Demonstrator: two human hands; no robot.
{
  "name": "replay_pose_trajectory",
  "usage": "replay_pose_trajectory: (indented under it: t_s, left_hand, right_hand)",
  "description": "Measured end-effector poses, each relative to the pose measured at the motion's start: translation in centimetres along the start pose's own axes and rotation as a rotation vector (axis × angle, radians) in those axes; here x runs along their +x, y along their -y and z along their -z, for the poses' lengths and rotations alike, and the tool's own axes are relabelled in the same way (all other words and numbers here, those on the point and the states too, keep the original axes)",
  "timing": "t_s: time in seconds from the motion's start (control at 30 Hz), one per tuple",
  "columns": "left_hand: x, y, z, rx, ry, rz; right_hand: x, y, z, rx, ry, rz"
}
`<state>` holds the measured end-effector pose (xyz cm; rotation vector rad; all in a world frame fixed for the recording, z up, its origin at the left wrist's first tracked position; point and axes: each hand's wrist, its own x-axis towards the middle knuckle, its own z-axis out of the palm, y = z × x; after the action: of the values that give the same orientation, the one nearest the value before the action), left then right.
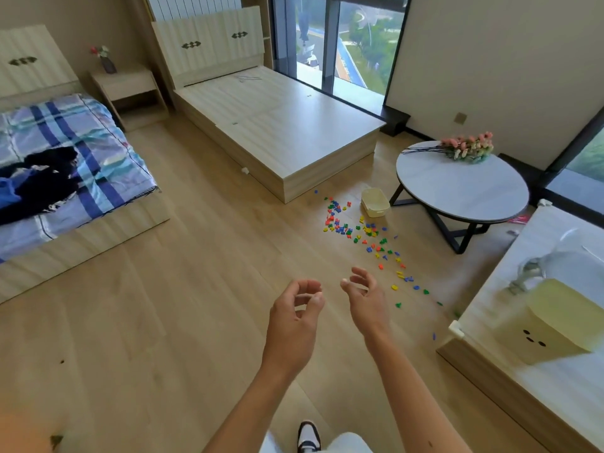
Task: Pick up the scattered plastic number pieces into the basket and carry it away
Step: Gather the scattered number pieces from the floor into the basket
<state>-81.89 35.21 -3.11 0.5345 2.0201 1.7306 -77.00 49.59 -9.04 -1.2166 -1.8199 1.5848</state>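
Several small plastic number pieces in red, blue, green and yellow lie scattered across the wooden floor, in a band running from the bare bed frame's corner toward the lower right. A pale yellow basket stands upright on the floor at the far end of the scatter, beside the round table. My left hand and my right hand are raised in front of me, fingers curled and apart, holding nothing. Both hands are well short of the pieces and the basket.
A round grey table with black legs and a flower bunch stands right of the basket. A bare wooden bed frame lies behind the pieces. A bed with a striped blanket is at left; a white counter at right.
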Motion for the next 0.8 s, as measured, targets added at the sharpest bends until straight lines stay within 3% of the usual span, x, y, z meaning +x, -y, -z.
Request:
replay_pose_trajectory:
  t_s: [0.43, 0.8]
  left_hand:
    - [27.8, 1.3, 0.1, 0.001, 0.218, 0.037]
    - [47.0, -0.1, -4.7, 0.048, 0.460, 0.082]
  right_hand:
    - [20.6, 4.6, -8.8, -0.045, -0.165, -0.105]
    - [35.1, 7.8, -9.9, 0.067, -0.391, -0.274]
